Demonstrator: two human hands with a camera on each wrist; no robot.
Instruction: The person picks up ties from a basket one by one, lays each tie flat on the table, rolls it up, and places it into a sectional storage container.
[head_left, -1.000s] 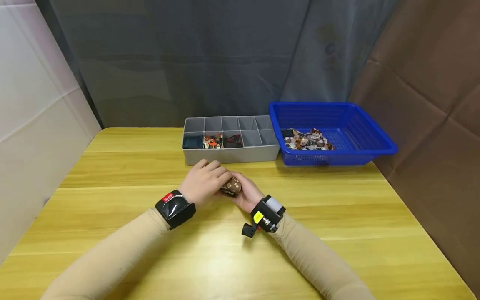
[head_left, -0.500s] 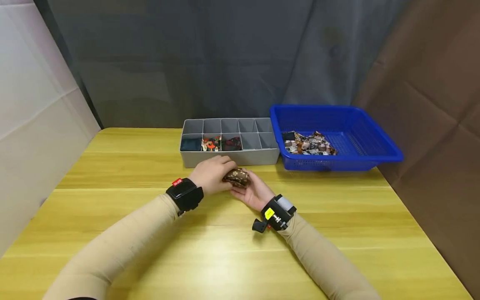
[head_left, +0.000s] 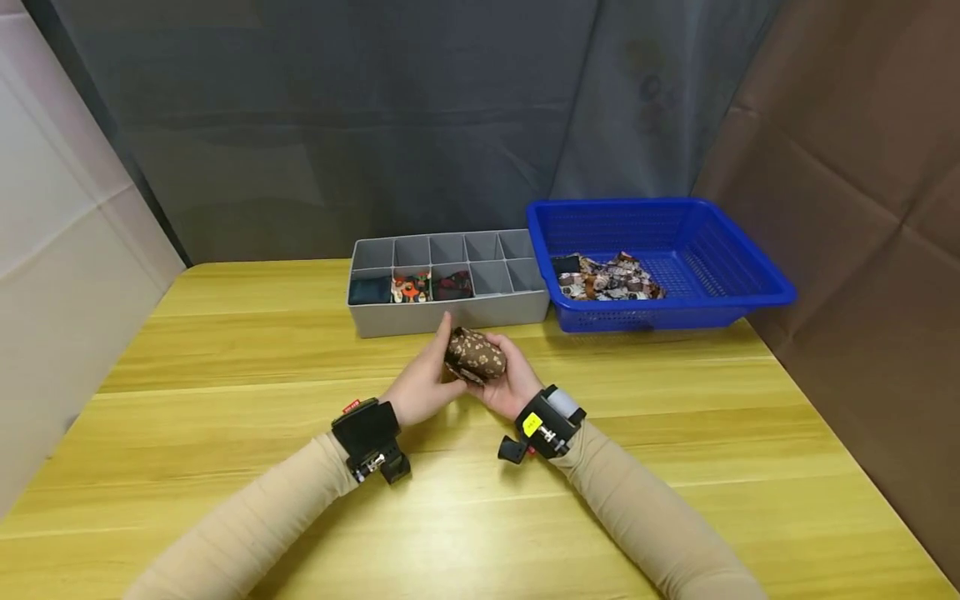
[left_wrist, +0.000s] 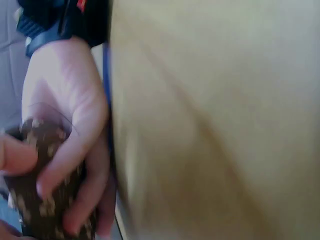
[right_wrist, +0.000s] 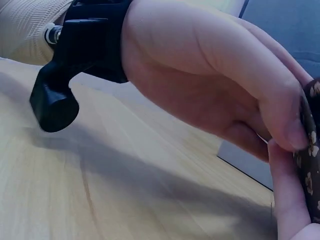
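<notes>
A yellow wooden table (head_left: 225, 467) stands before a dark grey curtain (head_left: 337, 125), with a brown backdrop on the right. Above its middle, both hands meet around a brown rolled cloth with a pale flower print (head_left: 475, 356), held just off the tabletop. The right hand (head_left: 504, 385) cups the roll from below and the right, its fingers (left_wrist: 70, 165) curled round the cloth in the left wrist view. The left hand (head_left: 423, 383) presses against the roll's left side, fingers fairly straight and pointing up, the thumb laid on the fabric. Both forearms wear beige sleeves with black wrist straps.

Just beyond the hands lies a grey divided organiser (head_left: 450, 312); three of its front compartments on the left hold dark and patterned rolls. Touching its right end sits a blue plastic basket (head_left: 720, 292) with a heap of patterned cloth pieces (head_left: 609, 277) in its near left part.
</notes>
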